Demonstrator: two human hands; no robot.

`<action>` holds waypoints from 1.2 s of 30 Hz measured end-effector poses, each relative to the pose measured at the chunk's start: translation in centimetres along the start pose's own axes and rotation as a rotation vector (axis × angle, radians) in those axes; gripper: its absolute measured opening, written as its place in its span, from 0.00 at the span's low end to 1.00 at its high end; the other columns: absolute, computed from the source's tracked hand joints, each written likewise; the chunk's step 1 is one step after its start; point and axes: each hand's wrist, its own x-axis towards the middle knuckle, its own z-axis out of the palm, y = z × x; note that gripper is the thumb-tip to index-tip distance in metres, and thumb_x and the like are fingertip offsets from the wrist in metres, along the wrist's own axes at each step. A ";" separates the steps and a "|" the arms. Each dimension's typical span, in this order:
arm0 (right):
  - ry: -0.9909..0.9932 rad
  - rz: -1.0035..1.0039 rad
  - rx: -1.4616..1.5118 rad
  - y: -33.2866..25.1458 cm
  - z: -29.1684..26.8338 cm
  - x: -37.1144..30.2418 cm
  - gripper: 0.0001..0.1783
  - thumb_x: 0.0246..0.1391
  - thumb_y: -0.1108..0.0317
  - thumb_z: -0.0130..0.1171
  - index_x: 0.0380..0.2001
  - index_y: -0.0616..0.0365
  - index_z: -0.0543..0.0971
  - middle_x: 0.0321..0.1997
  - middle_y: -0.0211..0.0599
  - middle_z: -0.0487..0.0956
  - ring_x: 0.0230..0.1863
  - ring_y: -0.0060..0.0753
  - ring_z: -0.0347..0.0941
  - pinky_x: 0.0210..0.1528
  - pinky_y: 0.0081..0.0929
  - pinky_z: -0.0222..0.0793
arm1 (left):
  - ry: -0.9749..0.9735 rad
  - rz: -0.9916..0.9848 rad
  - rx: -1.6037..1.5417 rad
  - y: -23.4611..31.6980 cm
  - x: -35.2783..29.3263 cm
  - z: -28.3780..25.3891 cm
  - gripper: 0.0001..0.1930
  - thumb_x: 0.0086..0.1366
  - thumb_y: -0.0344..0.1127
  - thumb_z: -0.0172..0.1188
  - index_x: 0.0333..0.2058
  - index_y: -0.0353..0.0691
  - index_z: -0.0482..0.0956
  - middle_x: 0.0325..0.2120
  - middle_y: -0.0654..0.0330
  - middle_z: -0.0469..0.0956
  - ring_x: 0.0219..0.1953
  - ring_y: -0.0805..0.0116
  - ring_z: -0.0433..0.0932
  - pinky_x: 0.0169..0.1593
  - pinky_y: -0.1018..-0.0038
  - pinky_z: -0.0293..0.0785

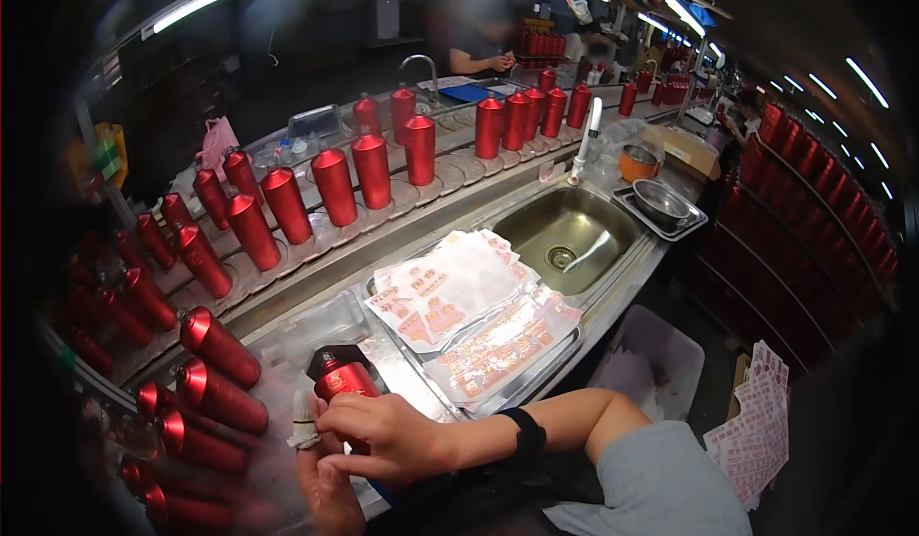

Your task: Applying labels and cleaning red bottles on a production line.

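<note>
My left hand [330,490] is low in the view, one finger pointing up and wrapped in a white cloth finger cover [303,423] with a thin dark band round it. My right hand [397,435] reaches across from the right, its thumb and fingers pinched together against that cover. Whether anything small sits in the pinch is hidden. Just beyond my hands, a red metal bottle [347,377] lies tilted in a dark holder [324,356]. To the right of it, sheets of red-and-gold printed stickers [507,345] and white backing sheets [469,273] lie on a metal tray [488,408].
Red bottles [333,187] stand along a conveyor [431,188] behind the bench, with several more [222,397] at left. A sink [603,230] with a white-handled tap [586,144], a steel bowl [661,201] and a plastic bin [675,345] are right. Another person's hands [500,62] show across the line.
</note>
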 end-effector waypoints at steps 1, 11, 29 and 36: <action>-0.002 -0.008 0.000 -0.2 0.3 -0.1 0.16 0.53 0.60 0.67 0.39 0.58 0.75 0.37 0.41 0.76 0.35 0.47 0.77 0.33 0.35 0.72 | -0.023 -0.014 -0.191 0.4 -0.3 0.3 0.26 0.74 0.46 0.47 0.62 0.32 0.64 0.61 0.52 0.68 0.61 0.59 0.69 0.67 0.62 0.59; 0.013 -0.029 0.055 -2.0 1.6 -1.0 0.07 0.53 0.70 0.60 0.31 0.59 0.73 0.29 0.41 0.74 0.31 0.49 0.74 0.32 0.38 0.70 | -0.193 -0.020 -0.665 2.9 -2.3 0.8 0.26 0.75 0.49 0.45 0.60 0.34 0.67 0.60 0.55 0.69 0.62 0.62 0.68 0.64 0.65 0.62; -0.035 -0.123 -0.281 -1.5 1.2 -1.9 0.13 0.50 0.64 0.64 0.37 0.57 0.75 0.35 0.38 0.72 0.30 0.45 0.76 0.29 0.37 0.72 | -0.145 0.158 0.322 3.1 -1.6 1.2 0.50 0.68 0.73 0.32 0.71 0.32 0.46 0.72 0.45 0.41 0.74 0.55 0.43 0.72 0.64 0.40; -0.157 -0.220 -0.323 -0.8 3.2 -1.6 0.23 0.34 0.62 0.70 0.33 0.60 0.71 0.37 0.42 0.70 0.31 0.46 0.74 0.31 0.39 0.71 | -0.156 0.191 0.343 1.9 -1.0 1.3 0.49 0.68 0.72 0.29 0.69 0.32 0.52 0.70 0.47 0.48 0.70 0.53 0.52 0.70 0.62 0.48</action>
